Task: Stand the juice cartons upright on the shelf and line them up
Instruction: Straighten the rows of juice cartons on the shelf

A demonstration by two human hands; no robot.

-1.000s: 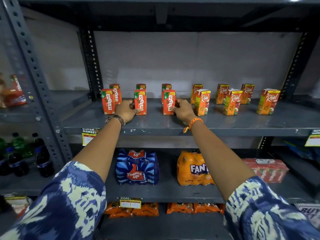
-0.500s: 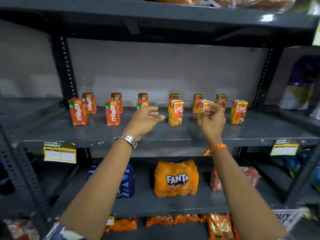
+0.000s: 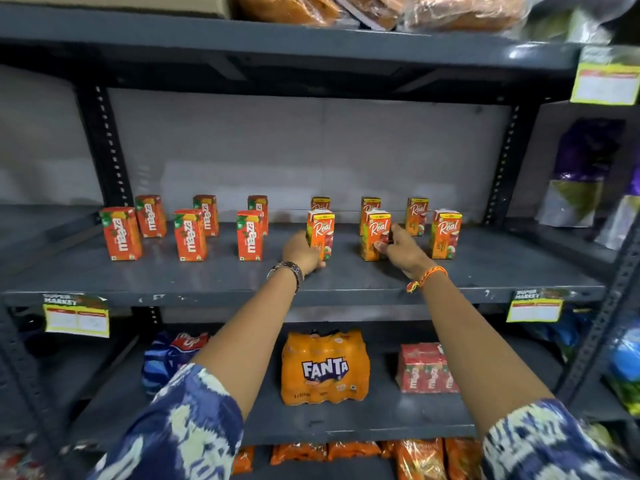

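On the grey shelf (image 3: 207, 282) several small juice cartons stand upright in two rows: red Maaza cartons (image 3: 189, 234) on the left, orange Real cartons on the right. My left hand (image 3: 300, 251) holds the base of a front-row Real carton (image 3: 321, 227) from its left side. My right hand (image 3: 401, 249) grips a second front-row Real carton (image 3: 373, 233) from the right, thumb on its front. A third front-row Real carton (image 3: 445, 233) stands free further right. More Real cartons (image 3: 416, 213) stand behind.
A Fanta pack (image 3: 325, 367), a blue Thums Up pack (image 3: 173, 355) and a red Maaza pack (image 3: 426, 368) sit on the shelf below. Snack bags (image 3: 415, 455) lie on the lowest shelf. Steel uprights (image 3: 104, 147) flank the bay; price tags (image 3: 76, 315) hang from the shelf edge.
Both hands left the Maaza cartons, passed through the air to the right and came down on two front-row Real cartons. The view shifted right and up.
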